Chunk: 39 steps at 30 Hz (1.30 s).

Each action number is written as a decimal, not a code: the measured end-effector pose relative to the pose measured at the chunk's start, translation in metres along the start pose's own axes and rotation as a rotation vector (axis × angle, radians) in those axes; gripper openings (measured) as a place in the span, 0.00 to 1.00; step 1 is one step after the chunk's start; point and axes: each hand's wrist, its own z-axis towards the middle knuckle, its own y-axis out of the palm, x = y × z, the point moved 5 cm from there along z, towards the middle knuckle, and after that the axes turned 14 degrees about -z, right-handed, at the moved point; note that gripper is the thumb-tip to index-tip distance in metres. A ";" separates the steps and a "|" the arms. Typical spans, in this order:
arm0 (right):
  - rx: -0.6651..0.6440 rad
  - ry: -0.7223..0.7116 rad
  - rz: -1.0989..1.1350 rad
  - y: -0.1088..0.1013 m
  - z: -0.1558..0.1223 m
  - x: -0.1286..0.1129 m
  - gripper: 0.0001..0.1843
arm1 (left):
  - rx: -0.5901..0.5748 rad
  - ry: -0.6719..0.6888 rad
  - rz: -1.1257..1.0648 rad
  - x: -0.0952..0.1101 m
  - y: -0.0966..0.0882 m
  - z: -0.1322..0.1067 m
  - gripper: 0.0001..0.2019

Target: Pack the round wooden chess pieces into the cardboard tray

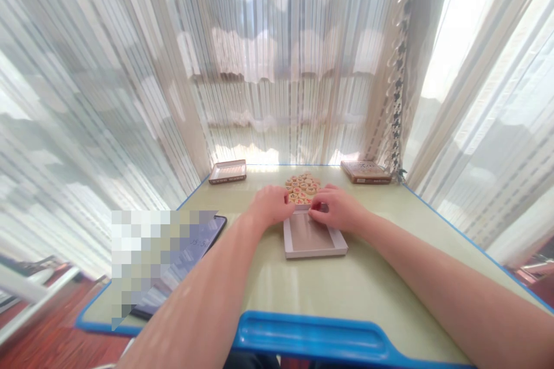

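Observation:
A shallow white box [315, 253] lies open side up in the middle of the table, its brownish bottom showing. My left hand [272, 206] is closed at its far left corner, thumb against the rim and fingers curled. Over the far right part of the box, my right hand [340, 207] has thumb and fingertips pinched together; what is between them is too small to make out. Just beyond the box's far edge is a pile of round wooden Chinese chess pieces [303, 183] with red and dark characters, partly covered by my hands.
A brown-edged box lid or tray [228, 171] sits at the table's far left. At the far right lies a brown box [366, 172] with characters on it. A tablet-like screen [190, 259], partly blurred out, lies left. Blue edging [311, 331] borders the green table [277, 294]; curtains hang behind.

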 end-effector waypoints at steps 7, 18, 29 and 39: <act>0.071 0.081 -0.142 -0.008 0.000 0.006 0.12 | 0.006 0.057 -0.039 0.000 0.000 0.001 0.08; -0.046 -0.018 -0.090 -0.005 -0.005 -0.004 0.07 | -0.023 0.113 -0.110 0.004 0.002 -0.002 0.09; -0.071 -0.115 -0.055 -0.010 -0.005 -0.017 0.09 | -0.223 -0.022 -0.540 -0.001 0.015 0.004 0.09; -0.044 -0.128 -0.008 -0.002 -0.006 -0.015 0.09 | -0.284 -0.077 -0.598 -0.003 0.019 0.003 0.10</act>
